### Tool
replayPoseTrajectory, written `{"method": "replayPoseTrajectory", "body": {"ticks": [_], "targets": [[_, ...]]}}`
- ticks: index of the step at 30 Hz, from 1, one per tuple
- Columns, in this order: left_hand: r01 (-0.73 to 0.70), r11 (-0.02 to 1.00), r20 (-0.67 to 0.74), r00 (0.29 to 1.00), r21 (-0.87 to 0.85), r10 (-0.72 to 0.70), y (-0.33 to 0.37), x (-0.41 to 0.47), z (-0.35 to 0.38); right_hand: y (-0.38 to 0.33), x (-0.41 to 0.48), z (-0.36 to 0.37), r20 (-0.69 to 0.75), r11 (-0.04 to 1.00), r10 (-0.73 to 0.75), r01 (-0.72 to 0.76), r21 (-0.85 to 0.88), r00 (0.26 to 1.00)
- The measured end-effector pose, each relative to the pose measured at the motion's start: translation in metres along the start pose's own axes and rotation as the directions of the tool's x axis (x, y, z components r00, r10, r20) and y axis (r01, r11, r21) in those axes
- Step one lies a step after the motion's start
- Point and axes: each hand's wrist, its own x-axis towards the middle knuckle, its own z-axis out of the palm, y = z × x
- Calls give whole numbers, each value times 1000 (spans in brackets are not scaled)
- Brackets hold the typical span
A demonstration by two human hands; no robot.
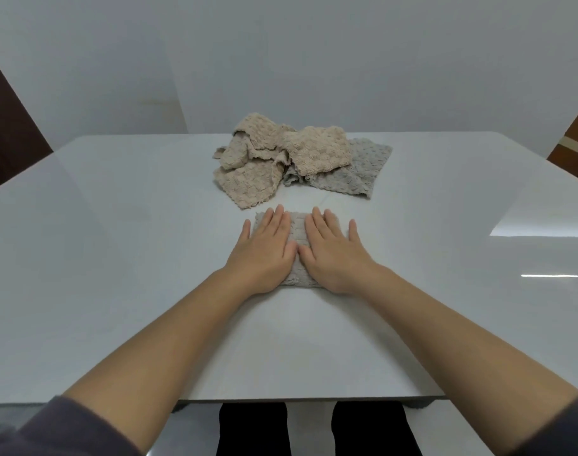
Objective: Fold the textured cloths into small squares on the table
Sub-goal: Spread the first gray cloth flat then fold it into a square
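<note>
Most cloth (299,232) under left hand (264,250), right hand (335,255)

The heap of loose cloths (291,159) is the only bulk on the bench (116,258), and it sits toward the far edge. Left and right of the heap, bare glossy top runs out to both side edges, broad room for a hand to pass. Just nearer than the heap, a narrow bare strip parts it from the folded grey cloth (298,230). The left hand (264,248) and right hand (333,251) lie flat on that cloth side by side. Their forearms (182,327) slant back from it to the near edge. Behind the heap, a wall (314,60) rises beyond the far edge.
</note>
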Motion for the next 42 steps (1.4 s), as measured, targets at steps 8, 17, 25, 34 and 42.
{"method": "replayPoseTrajectory", "body": {"ticks": [8,17,25,34,42], "targets": [[45,999,6,999,-9,-45,2,3,4,-1,1,7,-32,995,102,-101,12,994],[96,995,-25,995,-30,-97,3,3,9,-3,1,11,-64,989,143,-141,34,988],[66,995,-75,995,-68,-72,0,3,10,0,1,7,-27,993,115,-114,29,993],[-307,944,-63,951,-117,302,-41,-29,-6,17,16,-19,-131,959,72,-33,282,989],[36,998,-332,942,-50,-51,-90,-27,-21,34,-7,-22,-364,986,41,21,164,931]]}}
